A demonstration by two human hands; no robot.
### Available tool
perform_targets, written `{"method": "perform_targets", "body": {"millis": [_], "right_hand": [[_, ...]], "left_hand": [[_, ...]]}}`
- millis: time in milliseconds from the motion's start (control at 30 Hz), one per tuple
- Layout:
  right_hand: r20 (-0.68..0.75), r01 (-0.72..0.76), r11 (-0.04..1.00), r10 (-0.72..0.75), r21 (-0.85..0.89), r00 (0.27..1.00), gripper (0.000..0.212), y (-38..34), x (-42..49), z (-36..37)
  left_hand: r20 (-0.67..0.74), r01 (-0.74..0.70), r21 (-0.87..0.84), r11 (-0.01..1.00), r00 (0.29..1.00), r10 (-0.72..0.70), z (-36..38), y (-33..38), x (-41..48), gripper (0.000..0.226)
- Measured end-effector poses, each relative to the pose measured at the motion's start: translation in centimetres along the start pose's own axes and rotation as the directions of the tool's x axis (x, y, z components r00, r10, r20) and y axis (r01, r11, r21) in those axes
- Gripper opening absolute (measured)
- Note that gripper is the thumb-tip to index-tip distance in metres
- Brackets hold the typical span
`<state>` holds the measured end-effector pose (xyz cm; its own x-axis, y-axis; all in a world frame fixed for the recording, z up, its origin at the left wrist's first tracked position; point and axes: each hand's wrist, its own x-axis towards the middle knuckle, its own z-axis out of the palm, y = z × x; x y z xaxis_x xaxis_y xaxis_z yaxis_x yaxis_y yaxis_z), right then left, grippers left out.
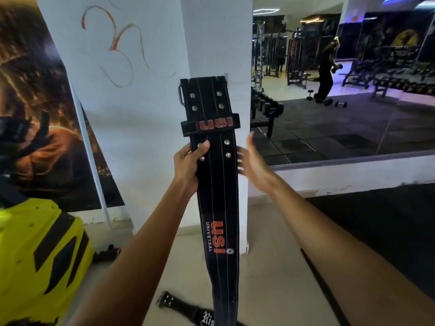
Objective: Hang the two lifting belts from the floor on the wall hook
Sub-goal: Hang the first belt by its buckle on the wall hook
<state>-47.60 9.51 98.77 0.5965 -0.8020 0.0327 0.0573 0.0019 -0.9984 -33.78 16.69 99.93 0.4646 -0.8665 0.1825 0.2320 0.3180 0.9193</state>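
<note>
Upright, the stitched black belt (pixel 215 175) is gripped by the left hand (pixel 188 163); the right hand (pixel 253 161) hovers spread beside it. Second belt (pixel 188 310) lies on floor (pixel 270 290).

Left hand (pixel 188 164) clenched, right hand (pixel 253 162) spread

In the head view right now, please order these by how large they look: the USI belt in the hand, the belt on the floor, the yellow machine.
1. Yellow machine, cut off by the frame.
2. USI belt, held by the left hand.
3. Floor belt, mostly hidden, so its true size is unsure.
</note>
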Motion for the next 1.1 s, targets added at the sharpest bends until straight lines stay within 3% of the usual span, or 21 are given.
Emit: {"method": "perform_targets", "body": {"millis": [67, 167, 200, 333, 433, 500, 600, 733, 900, 1000, 1100], "right_hand": [[-0.073, 0.076, 0.99, -0.068, 0.117, 0.995, 0.079, -3.6, 1.5, 0.5], [-0.165, 0.126, 0.98, -0.101, 0.155, 0.981, 0.026, -6.2, 2.3, 0.7], [-0.181, 0.129, 0.981, -0.102, 0.144, 0.978, 0.017, -6.1, 2.5, 0.6], [-0.204, 0.117, 0.986, -0.091, 0.121, 0.975, 0.019, -4.8, 2.3, 0.9], [-0.163, 0.132, 0.987, -0.116, 0.09, 0.98, 0.015, -4.5, 2.1, 1.0], [-0.141, 0.127, 0.991, -0.12, 0.048, 0.983, 0.019, -4.9, 1.7, 1.2], [-0.116, 0.138, 0.989, -0.142, -0.045, 0.983, 0.033, -6.1, 1.2, 1.7], [-0.138, 0.222, 0.975, -0.222, -0.016, 0.965, 0.034, -6.8, 1.1, 2.6], [-0.253, 0.342, 0.931, -0.302, 0.131, 0.919, 0.032, -5.8, 1.3, 2.7], [-0.338, 0.389, 0.911, -0.325, 0.139, 0.883, 0.03, -5.6, 1.6, 2.6], [-0.408, 0.418, 0.9, -0.337, 0.126, 0.848, 0.029, -5.7, 1.7, 2.7]], "left_hand": [[0.056, -0.008, 0.033, 0.999, 0.998, 0.006, -0.3, -0.9, -0.5, 0.012], [0.182, -0.023, 0.075, 0.997, 0.983, 0.009, -0.9, -1.2, -0.8, 0.016], [0.237, -0.028, 0.108, 0.994, 0.971, 0.002, -1.2, -0.8, -0.6, 0.02], [0.444, 0.007, 0.282, 0.96, 0.886, -0.137, -2.8, 1.4, 0.1, 0.041], [0.6, 0.114, 0.222, 0.968, 0.767, -0.228, -4.0, 2.8, 0.3, 0.059], [0.553, 0.092, 0.17, 0.981, 0.815, -0.172, -3.5, 4.0, 0.5, 0.052], [0.294, 0.029, 0.23, 0.973, 0.951, -0.098, -1.7, 5.1, 1.2, 0.053], [0.014, 0.0, 0.209, 0.978, 1.0, -0.003, 0.0, 4.4, 1.2, 0.036], [0.039, -0.112, 0.222, 0.969, 0.994, 0.106, 0.9, 3.8, 0.9, 0.032], [0.019, 0.014, 0.229, 0.973, 1.0, -0.019, 1.2, 4.4, 1.2, 0.029], [0.096, 0.198, 0.253, 0.947, 0.969, -0.228, 0.4, 5.2, 1.6, 0.031]]}}
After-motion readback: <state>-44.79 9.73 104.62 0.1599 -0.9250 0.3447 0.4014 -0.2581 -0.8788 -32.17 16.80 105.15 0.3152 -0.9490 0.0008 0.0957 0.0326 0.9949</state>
